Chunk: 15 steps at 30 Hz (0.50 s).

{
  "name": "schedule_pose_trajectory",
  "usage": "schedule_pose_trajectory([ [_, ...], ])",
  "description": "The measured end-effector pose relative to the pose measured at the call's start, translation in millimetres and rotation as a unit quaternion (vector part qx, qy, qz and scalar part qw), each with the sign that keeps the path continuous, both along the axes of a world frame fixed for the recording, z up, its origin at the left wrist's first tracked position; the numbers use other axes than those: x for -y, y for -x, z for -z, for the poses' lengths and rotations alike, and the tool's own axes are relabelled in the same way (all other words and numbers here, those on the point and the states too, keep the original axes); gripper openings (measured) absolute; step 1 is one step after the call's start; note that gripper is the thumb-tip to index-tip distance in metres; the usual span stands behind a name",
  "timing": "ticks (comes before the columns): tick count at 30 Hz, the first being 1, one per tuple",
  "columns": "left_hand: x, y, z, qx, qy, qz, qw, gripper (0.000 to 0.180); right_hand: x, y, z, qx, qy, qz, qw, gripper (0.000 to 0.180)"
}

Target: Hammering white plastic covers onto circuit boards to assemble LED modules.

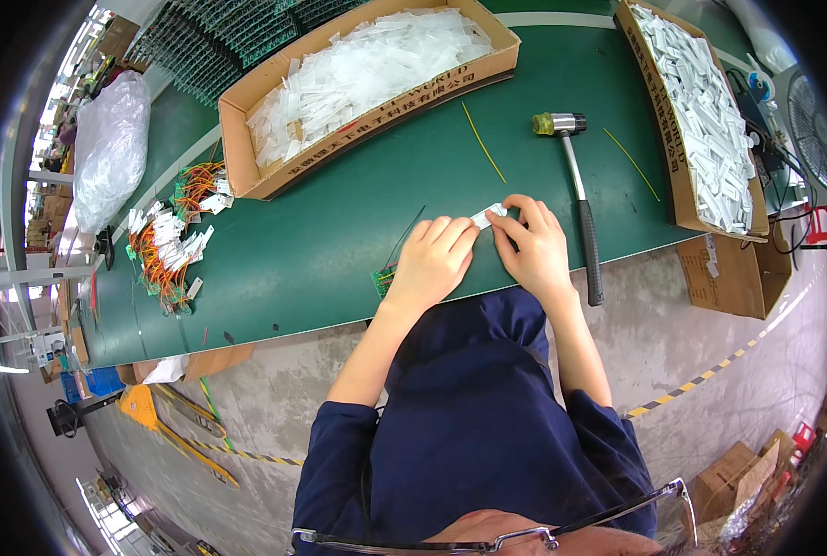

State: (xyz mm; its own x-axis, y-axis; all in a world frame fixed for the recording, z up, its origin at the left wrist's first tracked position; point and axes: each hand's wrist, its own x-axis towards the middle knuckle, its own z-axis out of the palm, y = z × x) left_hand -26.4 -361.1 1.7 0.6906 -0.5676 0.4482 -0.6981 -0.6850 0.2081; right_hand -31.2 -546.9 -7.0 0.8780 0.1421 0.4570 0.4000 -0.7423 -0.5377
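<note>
A small white rectangular plastic piece (pixel 489 215) lies between my two hands, just above the green table. My left hand (pixel 435 258) has its fingers closed on the piece's left end. At its other end, my right hand (pixel 533 246) pinches it between thumb and fingers. Beside my left wrist, a small green circuit board (pixel 383 281) sits near the table's front edge, partly covered by that hand. A thin dark wire (pixel 406 235) sticks up from around the board. The underside of the white piece is hidden.
A mallet (pixel 578 190) lies right of my hands, its black handle past the table edge. Yellow wires (pixel 484 144) flank it. Cardboard boxes hold translucent plastic strips (pixel 376 65) and white plastic pieces (pixel 696 111). Wired boards with white parts (pixel 174 241) are piled at left.
</note>
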Motion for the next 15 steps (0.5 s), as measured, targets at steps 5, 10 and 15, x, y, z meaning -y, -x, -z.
schedule_pose_trajectory([
  [5, -0.1, 4.9, -0.7, 0.014, -0.024, -0.011, 1.000, 0.028, -0.1, -1.1, 1.5, 0.061, 0.073, -0.028, 0.995, 0.019],
  [10, -3.2, 1.7, 0.1, 0.016, 0.019, -0.041, 0.999, 0.024, -0.5, -1.5, 3.2, 0.056, 0.061, -0.031, 0.996, 0.018],
  [15, -6.8, -1.0, -3.0, 0.048, 0.006, -0.036, 0.998, 0.025, -0.4, -1.0, 1.7, 0.042, 0.046, -0.030, 0.998, 0.018],
])
